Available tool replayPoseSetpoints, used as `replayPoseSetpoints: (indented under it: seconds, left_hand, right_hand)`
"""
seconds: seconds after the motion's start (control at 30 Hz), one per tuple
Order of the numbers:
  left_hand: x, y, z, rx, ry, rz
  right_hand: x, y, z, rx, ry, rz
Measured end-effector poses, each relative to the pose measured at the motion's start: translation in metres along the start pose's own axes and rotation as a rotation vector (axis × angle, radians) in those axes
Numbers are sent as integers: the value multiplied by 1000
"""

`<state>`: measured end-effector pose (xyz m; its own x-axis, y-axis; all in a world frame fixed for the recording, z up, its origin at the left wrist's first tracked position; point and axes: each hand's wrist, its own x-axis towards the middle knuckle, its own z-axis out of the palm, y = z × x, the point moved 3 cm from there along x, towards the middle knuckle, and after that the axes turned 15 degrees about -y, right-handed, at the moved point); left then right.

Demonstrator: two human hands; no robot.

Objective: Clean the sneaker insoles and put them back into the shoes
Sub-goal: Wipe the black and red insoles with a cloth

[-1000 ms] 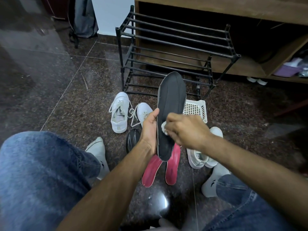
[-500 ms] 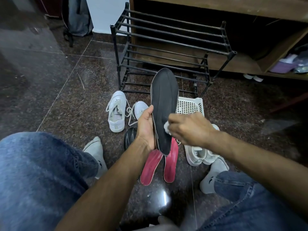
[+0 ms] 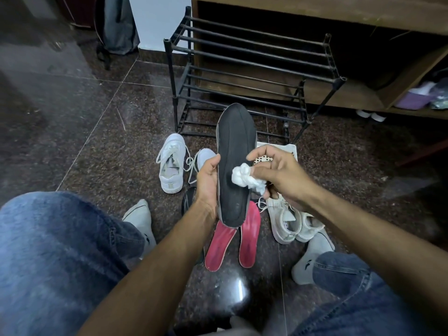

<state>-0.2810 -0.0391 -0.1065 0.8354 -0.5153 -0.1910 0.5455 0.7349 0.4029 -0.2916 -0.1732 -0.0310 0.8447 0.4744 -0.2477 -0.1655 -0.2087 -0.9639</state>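
Dark granite floor (image 3: 72, 132) below, I keep my left hand (image 3: 208, 180) wrapped round the black insole (image 3: 236, 166), upright above the red insoles (image 3: 232, 241); my right hand (image 3: 278, 175) pinches a crumpled tissue (image 3: 246, 178) against it. Light and bendy, I judge: best held mid-length.

Our right hand (image 3: 278, 174) has turned palm-up and lifted back from the black insole (image 3: 236, 163), baring the crumpled white tissue (image 3: 246, 178) now pinched beneath our loosened, spread fingers (image 3: 260, 151).
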Motion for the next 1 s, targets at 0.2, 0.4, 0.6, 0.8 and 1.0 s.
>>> replayPoseSetpoints:
  seconds: [0.2,0.4,0.6,0.8,1.0]
  left_hand:
    - [-2,-1,1,-49,-38,-3]
    - [-2,1,0,-11,-6,-12]
    - [-2,1,3,23,20,6]
    - [-3,8,4,32,40,31]
    - [-3,13,11,39,27,25]
  right_hand:
    - [0,18,18,-784,176,-232]
    - [-7,12,25,-1285,-29,-196]
    - [-2,5,25,-1404,-19,-256]
    - [-11,-3,35,-1524,-91,-268]
    - [-17,-18,47,-1582,-346,-332]
